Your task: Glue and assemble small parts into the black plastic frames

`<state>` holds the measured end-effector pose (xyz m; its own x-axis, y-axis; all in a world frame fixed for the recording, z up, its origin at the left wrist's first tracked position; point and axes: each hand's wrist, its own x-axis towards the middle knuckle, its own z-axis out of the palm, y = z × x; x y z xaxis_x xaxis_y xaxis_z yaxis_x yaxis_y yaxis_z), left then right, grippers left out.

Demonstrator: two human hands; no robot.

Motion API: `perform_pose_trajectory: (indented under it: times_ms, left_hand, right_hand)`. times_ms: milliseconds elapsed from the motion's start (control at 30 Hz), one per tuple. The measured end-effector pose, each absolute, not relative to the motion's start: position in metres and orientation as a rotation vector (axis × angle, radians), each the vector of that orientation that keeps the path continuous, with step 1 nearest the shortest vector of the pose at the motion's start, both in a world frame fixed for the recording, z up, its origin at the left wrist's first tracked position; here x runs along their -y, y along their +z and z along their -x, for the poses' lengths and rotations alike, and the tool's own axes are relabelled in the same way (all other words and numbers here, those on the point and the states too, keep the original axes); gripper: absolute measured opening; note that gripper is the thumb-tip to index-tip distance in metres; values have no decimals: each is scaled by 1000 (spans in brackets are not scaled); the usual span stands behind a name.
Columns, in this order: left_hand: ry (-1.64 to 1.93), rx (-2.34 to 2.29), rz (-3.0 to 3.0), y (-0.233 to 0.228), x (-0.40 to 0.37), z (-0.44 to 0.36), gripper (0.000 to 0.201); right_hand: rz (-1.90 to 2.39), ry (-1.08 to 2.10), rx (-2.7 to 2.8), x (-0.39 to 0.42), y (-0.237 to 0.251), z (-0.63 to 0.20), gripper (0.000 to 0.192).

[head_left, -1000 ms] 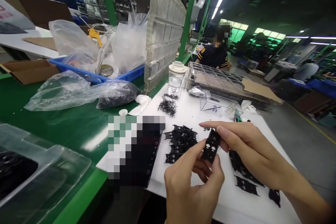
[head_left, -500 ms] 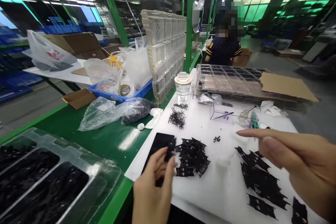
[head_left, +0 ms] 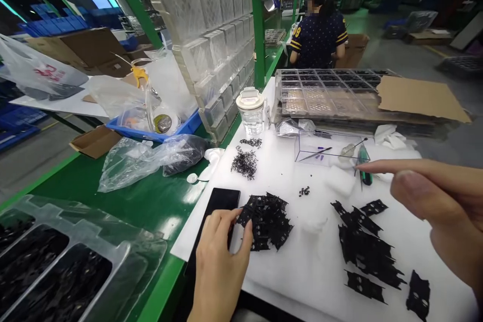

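Black stamped parts pile point(head_left: 267, 220) lies on white foam sheet point(head_left: 313, 256), head view. Left hand point(head_left: 219, 261) at 7 o'clock, fingertips point(head_left: 247, 225) curled onto pile edge, beside black phone point(head_left: 219, 206). Right hand point(head_left: 441, 211) at 3 o'clock hovers, fingers extended, holding nothing, above second pile point(head_left: 368, 251).

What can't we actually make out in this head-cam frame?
- Left hand: whether its fingertips pinch a piece from the black parts pile; the fingers hide it.
- Phone: lower end hidden under that hand.
- Right hand: wrist cut off by the frame edge; nothing seen in it.
- Tiny black bits: too small to identify.
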<state>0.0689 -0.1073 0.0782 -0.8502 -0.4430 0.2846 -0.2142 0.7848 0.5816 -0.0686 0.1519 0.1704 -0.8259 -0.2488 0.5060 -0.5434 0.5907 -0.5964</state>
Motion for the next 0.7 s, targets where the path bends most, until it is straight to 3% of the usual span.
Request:
perform_pose_trajectory:
  times_ms: [433, 700]
  left_hand:
    - [-694, 2619, -273, 56, 108, -73, 23]
    - [-994, 2394, -390, 103, 128, -92, 9]
  right_hand:
    - [-712, 1080, 2350, -145, 163, 76, 15]
    - [-824, 982, 2306, -143, 160, 82, 15]
